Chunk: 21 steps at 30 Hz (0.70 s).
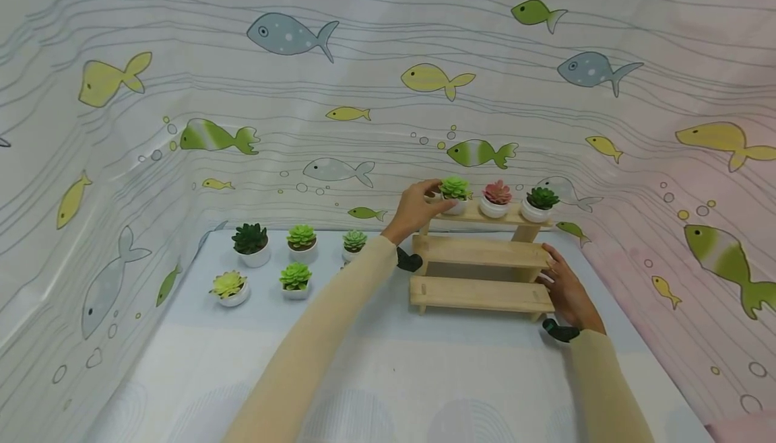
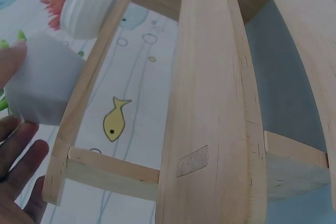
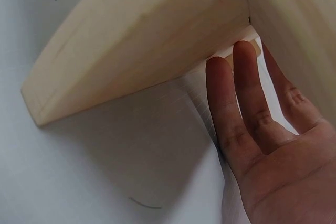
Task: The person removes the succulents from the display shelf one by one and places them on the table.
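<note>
At the left end of the top shelf, my left hand (image 1: 418,209) pinches the white pot of a light green artificial succulent (image 1: 455,188). In the left wrist view the thumb and fingertips touch opposite sides of this pot (image 2: 46,80), right beside the shelf edge. The three-tier wooden plant stand (image 1: 481,252) also carries a pink succulent (image 1: 497,194) and a dark green succulent (image 1: 541,199) on top. My right hand (image 1: 568,293) holds the stand's right side near the middle shelf. Its fingers (image 3: 223,98) reach beside the wood in the right wrist view; the thumb is hidden there.
Several potted succulents stand on the left of the white table (image 1: 455,376), among them a dark green one (image 1: 251,244) and a yellow-green one (image 1: 230,287). My left forearm partly covers the pot nearest the stand (image 1: 354,244). Fish-patterned sheeting (image 1: 376,140) rises behind.
</note>
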### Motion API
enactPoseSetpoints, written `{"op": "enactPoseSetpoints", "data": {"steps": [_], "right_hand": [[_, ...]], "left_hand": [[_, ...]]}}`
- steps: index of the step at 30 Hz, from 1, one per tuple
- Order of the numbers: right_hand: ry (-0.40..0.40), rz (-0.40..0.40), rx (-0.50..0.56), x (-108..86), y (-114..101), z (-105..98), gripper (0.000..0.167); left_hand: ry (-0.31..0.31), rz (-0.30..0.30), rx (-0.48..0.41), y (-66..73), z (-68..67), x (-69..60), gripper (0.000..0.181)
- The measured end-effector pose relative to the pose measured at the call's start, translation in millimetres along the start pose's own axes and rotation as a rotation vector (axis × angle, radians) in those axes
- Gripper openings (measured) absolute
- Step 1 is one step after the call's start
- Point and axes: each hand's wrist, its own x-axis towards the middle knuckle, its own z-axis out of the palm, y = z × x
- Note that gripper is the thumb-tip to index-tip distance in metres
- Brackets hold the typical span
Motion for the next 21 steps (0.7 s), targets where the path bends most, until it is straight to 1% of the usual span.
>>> {"op": "enactPoseSetpoints", "data": {"steps": [10,17,21], "right_hand": [[0.012,0.007,-0.001,0.4,-1.5,2.6,0.061],[0.028,0.019,0.003,-1.2,-2.7,3.9,0.066],[0.024,0.017,-0.003,-2.5,-4.3,4.5,0.065]], "left_hand": [[-0.002,-0.019,-0.057,0.9,-0.8,-3.5,0.065],[0.005,-0.005,-0.045,1.5,0.5,-5.2,0.062],[0.017,0.008,-0.038,3.6,-0.3,-6.9,0.064]]}}
